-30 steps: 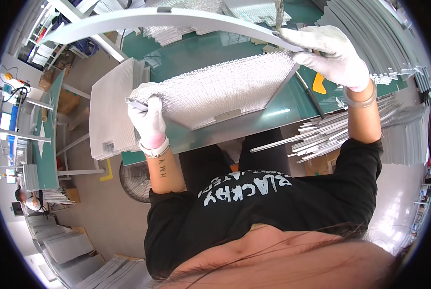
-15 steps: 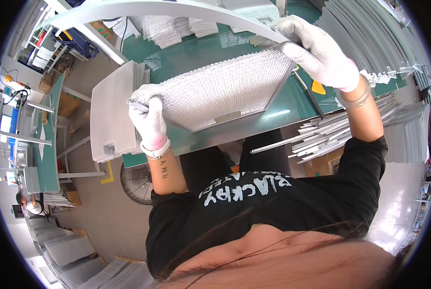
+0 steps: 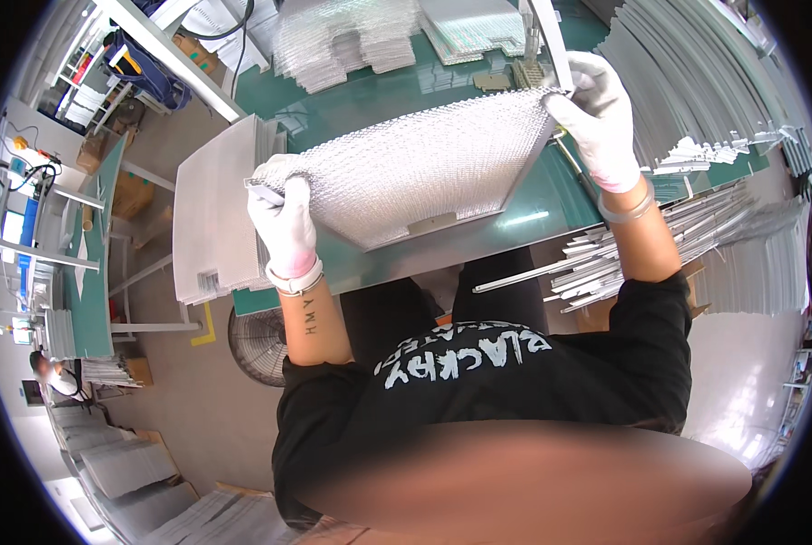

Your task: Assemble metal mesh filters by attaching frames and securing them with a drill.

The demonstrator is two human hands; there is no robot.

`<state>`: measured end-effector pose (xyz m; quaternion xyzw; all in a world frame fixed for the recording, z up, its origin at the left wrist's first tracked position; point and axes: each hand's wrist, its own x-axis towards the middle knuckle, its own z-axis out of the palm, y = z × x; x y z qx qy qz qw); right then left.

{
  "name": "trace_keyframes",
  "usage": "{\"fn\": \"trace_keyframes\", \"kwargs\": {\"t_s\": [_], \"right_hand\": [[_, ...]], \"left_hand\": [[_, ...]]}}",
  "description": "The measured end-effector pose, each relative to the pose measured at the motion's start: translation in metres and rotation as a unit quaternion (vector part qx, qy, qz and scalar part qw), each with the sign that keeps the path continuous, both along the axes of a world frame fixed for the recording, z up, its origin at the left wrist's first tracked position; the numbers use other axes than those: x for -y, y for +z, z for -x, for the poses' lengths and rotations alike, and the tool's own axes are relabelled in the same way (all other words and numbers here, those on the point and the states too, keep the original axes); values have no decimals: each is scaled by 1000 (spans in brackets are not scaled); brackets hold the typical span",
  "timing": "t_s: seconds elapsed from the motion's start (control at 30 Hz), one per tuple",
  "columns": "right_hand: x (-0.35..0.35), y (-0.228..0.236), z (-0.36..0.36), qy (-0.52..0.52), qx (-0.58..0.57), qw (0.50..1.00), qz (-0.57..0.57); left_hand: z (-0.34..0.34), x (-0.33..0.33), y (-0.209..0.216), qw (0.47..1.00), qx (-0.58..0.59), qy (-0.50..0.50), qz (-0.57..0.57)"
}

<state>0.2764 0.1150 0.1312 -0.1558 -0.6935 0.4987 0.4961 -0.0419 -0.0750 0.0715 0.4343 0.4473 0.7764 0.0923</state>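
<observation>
A silvery mesh filter panel [image 3: 424, 168] is tilted above the green-topped table, its lower edge toward me. A small tab [image 3: 433, 223] shows on that lower edge. My gloved left hand [image 3: 282, 216] is closed round the panel's left corner, where a short metal edge strip [image 3: 265, 193] pokes out by the thumb. At the far right corner my gloved right hand [image 3: 597, 118] pinches the end of a long pale strip [image 3: 552, 41], which runs up out of view. Its fingertips meet the panel corner; whether they grip the panel too is hard to see.
Stacked mesh sheets [image 3: 220, 204] stand at the left table edge, more mesh stacks [image 3: 342, 41] at the back. Long strips [image 3: 697, 82] are piled on the right, loose strips [image 3: 597, 263] jut out below them. A dark-handled tool [image 3: 579, 168] lies beside the panel. A floor fan [image 3: 256, 345] stands below.
The long strip has swung from lying across the view above the panel to pointing away at the right corner. My right hand has moved slightly down and inward. The left hand stays on its corner.
</observation>
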Motion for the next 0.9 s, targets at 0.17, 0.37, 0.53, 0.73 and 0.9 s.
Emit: {"fn": "trace_keyframes", "kwargs": {"t_s": [0.17, 0.37, 0.53, 0.73, 0.9], "right_hand": [[-1, -23, 10, 51, -151, 986, -46], [3, -13, 6, -64, -66, 970, -223], [-4, 21, -16, -20, 91, 934, -344], [-3, 46, -22, 71, 155, 920, -353], [5, 69, -10, 94, 227, 870, -427]], "left_hand": [[7, 3, -7, 1000, 18, -8, 3], [12, 7, -8, 996, -59, -63, -7], [5, 4, -3, 999, -25, -35, -22], [6, 5, -7, 998, -45, -46, -11], [3, 15, -5, 999, -16, -22, 36]]}}
